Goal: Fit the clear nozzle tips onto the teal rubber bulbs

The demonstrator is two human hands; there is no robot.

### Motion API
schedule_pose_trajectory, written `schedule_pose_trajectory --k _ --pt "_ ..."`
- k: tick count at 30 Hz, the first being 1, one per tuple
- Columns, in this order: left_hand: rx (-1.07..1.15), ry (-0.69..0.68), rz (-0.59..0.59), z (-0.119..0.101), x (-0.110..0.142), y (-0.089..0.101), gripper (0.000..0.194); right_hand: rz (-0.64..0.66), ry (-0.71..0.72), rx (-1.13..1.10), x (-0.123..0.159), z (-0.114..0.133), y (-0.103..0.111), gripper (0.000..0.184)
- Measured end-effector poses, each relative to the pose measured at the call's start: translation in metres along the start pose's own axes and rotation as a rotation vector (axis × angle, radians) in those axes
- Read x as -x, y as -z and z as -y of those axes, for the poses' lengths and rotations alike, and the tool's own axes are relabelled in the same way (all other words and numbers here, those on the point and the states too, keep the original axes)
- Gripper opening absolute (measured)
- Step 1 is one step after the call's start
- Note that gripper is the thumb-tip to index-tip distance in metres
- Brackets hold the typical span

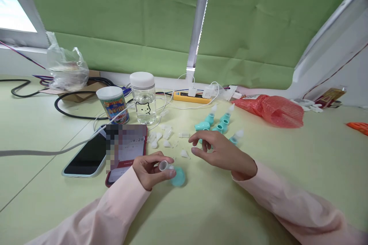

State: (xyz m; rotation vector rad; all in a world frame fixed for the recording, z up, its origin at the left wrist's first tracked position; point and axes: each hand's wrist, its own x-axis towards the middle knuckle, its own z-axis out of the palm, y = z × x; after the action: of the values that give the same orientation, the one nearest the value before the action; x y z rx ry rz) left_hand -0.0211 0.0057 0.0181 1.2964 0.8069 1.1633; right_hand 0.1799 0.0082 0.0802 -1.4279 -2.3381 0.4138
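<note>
My left hand (pixel 151 169) is closed around a small teal bulb (pixel 178 177) with a clear tube end (pixel 163 165) pointing up, held just above the table. My right hand (pixel 220 150) hovers to its right with fingers loosely spread and nothing in them, near a small clear tip (pixel 184 154) on the table. Behind my right hand lie several teal bulbs with clear tips (pixel 220 120). Several loose clear tips (pixel 161 138) are scattered left of them.
Two phones (pixel 89 155) (pixel 126 151) lie at the left. Behind them stand a printed can (pixel 113 104) and a clear jar with a white lid (pixel 143 97). A yellow power strip (pixel 191 97), cables, a red bag (pixel 271 109) and a plastic bag on a box (pixel 67 69) line the back.
</note>
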Motion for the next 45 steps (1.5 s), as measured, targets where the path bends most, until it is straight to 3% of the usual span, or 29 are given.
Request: schedule_pose_trajectory --k 4,7,16,19,24,28,32,41,45 --pt "-0.190 -0.269 0.062 0.001 0.005 0.001 0.026 -0.001 0.072 0.488 -0.003 -0.011 -0.007 0.022" --pt "-0.332 -0.399 0.134 0.003 0.005 0.003 0.029 0.031 0.117 0.662 -0.005 -0.016 -0.017 0.022" --pt "-0.538 -0.250 0.319 0.008 0.006 -0.004 0.024 0.069 0.223 0.660 -0.010 -0.025 -0.025 0.014" --pt "-0.546 -0.219 0.324 0.003 0.009 -0.006 0.024 0.020 0.280 0.537 -0.009 -0.021 -0.022 0.012" --pt "-0.584 -0.029 0.312 -0.007 0.015 -0.006 0.031 -0.165 0.373 -0.024 0.000 0.000 -0.011 0.015" --pt "-0.620 0.008 0.340 -0.013 0.016 -0.005 0.031 -0.065 0.314 -0.351 0.006 0.015 -0.005 0.013" --pt "-0.606 -0.021 0.371 -0.018 0.014 -0.005 0.029 0.051 0.270 -0.578 0.004 0.014 -0.008 0.014" --pt "-0.638 -0.054 0.400 -0.016 0.007 -0.001 0.033 0.124 0.207 -0.752 0.001 0.005 -0.014 0.025" --pt "-0.632 -0.024 0.423 -0.014 0.008 -0.002 0.037 0.158 0.110 -0.822 -0.001 0.004 -0.015 0.026"
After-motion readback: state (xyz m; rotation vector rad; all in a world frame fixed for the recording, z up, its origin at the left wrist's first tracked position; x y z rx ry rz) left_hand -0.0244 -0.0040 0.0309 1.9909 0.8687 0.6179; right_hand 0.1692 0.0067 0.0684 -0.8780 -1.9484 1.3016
